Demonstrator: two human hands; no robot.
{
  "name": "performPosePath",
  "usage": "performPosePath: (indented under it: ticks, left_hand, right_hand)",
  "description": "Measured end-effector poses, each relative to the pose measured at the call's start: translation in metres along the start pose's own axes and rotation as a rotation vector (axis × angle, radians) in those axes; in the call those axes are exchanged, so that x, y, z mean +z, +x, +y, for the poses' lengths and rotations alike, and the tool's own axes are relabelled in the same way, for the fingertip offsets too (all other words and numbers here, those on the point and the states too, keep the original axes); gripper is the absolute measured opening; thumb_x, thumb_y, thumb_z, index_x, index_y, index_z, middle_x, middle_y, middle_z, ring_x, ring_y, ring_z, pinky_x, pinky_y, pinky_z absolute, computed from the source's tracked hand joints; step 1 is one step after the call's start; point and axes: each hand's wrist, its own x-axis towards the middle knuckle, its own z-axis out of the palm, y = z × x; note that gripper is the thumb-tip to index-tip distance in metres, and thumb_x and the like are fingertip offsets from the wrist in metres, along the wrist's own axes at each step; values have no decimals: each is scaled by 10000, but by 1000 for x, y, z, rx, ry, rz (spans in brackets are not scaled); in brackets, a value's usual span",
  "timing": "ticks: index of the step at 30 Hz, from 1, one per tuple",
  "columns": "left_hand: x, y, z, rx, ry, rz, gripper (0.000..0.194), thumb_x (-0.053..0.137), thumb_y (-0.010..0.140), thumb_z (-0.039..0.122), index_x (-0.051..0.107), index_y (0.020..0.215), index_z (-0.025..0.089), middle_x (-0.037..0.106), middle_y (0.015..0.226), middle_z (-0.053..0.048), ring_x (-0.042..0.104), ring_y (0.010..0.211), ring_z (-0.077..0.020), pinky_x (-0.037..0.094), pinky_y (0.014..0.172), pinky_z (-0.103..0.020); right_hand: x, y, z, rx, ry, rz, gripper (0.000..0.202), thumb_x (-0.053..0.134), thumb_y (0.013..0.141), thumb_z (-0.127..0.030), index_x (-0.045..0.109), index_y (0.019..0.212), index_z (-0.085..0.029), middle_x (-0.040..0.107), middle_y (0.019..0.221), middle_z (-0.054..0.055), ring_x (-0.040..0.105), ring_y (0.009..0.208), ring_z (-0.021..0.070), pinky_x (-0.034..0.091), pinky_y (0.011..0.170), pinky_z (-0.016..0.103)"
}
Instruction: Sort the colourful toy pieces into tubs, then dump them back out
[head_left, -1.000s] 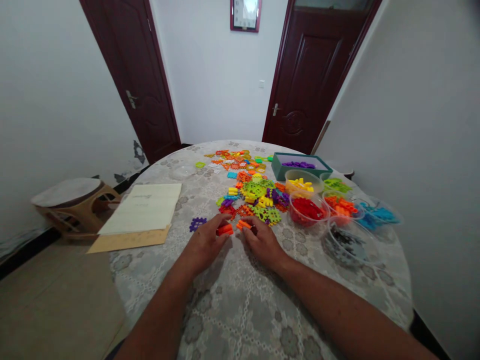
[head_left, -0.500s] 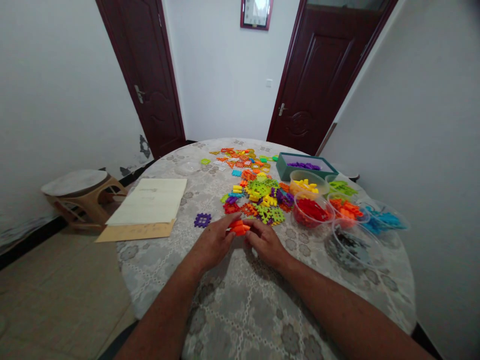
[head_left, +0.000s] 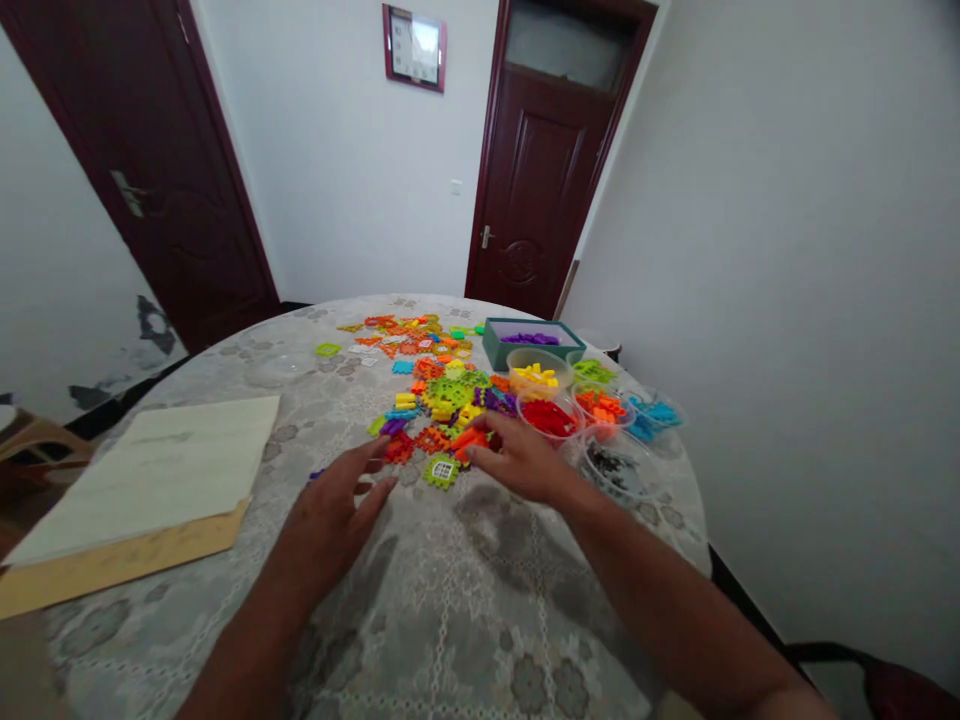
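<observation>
My right hand (head_left: 517, 458) is closed, thumb and fingers around some orange plastic building pieces (head_left: 470, 441), at the near right edge of a colourful pile. My left hand (head_left: 334, 515) holds nothing; its fingers are apart above the tablecloth, left of the pile. Between the hands lies a lime-green notched square tile (head_left: 441, 471) with a white patterned centre. Red interlocking pieces (head_left: 400, 448) and purple pieces (head_left: 393, 427) lie just beyond my left fingertips. A purple tile (head_left: 316, 474) is mostly hidden behind that hand.
Clear tubs stand on the right, holding yellow pieces (head_left: 537, 375), red pieces (head_left: 551, 417), blue pieces (head_left: 655, 418) and dark grey pieces (head_left: 616, 468). Behind them is a green box (head_left: 495, 352) with purple pieces. Papers (head_left: 157, 460) lie left on the round table.
The view has turned to the right. My hands have parted: the left has let go and drawn away leftward, while the right has carried the orange pieces to the pile. The lime-green patterned tile now shows between them.
</observation>
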Motion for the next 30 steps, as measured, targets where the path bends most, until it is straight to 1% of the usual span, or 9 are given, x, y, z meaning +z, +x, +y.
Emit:
performPosePath:
  ticks: [3, 7, 9, 12, 17, 20, 23, 27, 30]
  left_hand:
    - [-15, 2, -18, -11, 225, 115, 510, 512, 970, 486, 627, 1367, 186, 720, 1330, -146, 722, 1155, -310, 576, 1042, -480]
    - [-22, 0, -49, -81, 407, 95, 549, 475, 968, 484, 619, 1378, 148, 707, 1345, -177, 681, 1233, -345, 509, 1114, -499]
    - [-23, 0, -61, -133, 456, 46, 566, 470, 965, 497, 621, 1382, 146, 707, 1344, -183, 683, 1225, -351, 513, 1098, -492]
    - [-25, 1, -72, -214, 505, -24, 575, 459, 968, 506, 621, 1384, 143, 708, 1333, -197, 696, 1192, -355, 530, 1059, -483]
    - [-26, 3, -87, -243, 540, -104, 498, 446, 978, 468, 631, 1335, 175, 744, 1242, -204, 724, 1111, -380, 557, 975, -527]
    - [-23, 4, -96, -208, 539, -131, 438, 506, 938, 420, 639, 1302, 215, 755, 1237, -166, 724, 1119, -370, 557, 980, -533]
    - [-22, 3, -92, -230, 555, -174, 469, 576, 893, 364, 643, 1324, 189, 752, 1237, -178, 724, 1111, -368, 553, 983, -514]
    - [-25, 0, -66, -268, 598, -232, 557, 611, 889, 308, 601, 1420, 138, 717, 1311, -205, 687, 1184, -368, 516, 1034, -478]
    - [-25, 0, -51, -321, 613, -237, 609, 630, 892, 309, 562, 1472, 136, 712, 1311, -201, 670, 1205, -357, 499, 1050, -449]
  right_hand:
    - [-66, 6, 28, 29, -214, 149, 241, 653, 932, -352, 719, 1118, -214, 743, 997, 37, 633, 812, 166, 447, 726, 272]
    - [-141, 22, 96, 222, -415, 290, 282, 657, 916, -348, 724, 1127, -174, 762, 1082, 81, 671, 886, 179, 477, 765, 266]
    - [-164, 30, 129, 400, -444, 301, 282, 677, 897, -354, 736, 1088, -154, 775, 984, 83, 678, 821, 176, 472, 697, 247]
    - [-180, 35, 161, 534, -431, 296, 283, 673, 895, -344, 746, 1063, -129, 765, 795, 63, 663, 658, 161, 459, 603, 233]
    - [-185, 30, 180, 579, -477, 368, 322, 644, 888, -264, 763, 1117, -73, 764, 751, 87, 676, 642, 173, 479, 638, 255]
    - [-185, 23, 178, 547, -535, 433, 313, 601, 887, -234, 790, 1098, -102, 798, 894, 124, 719, 806, 204, 497, 736, 270]
    - [-177, 13, 165, 490, -572, 469, 334, 556, 895, -245, 801, 1098, -145, 800, 1086, 138, 722, 977, 240, 504, 854, 304]
    - [-141, -8, 126, 285, -513, 516, 347, 531, 922, -335, 796, 1089, -187, 798, 1056, 116, 714, 888, 253, 516, 832, 355]
    - [-98, -25, 89, 110, -379, 430, 318, 556, 945, -407, 789, 1074, -234, 788, 971, 79, 702, 815, 239, 519, 779, 353]
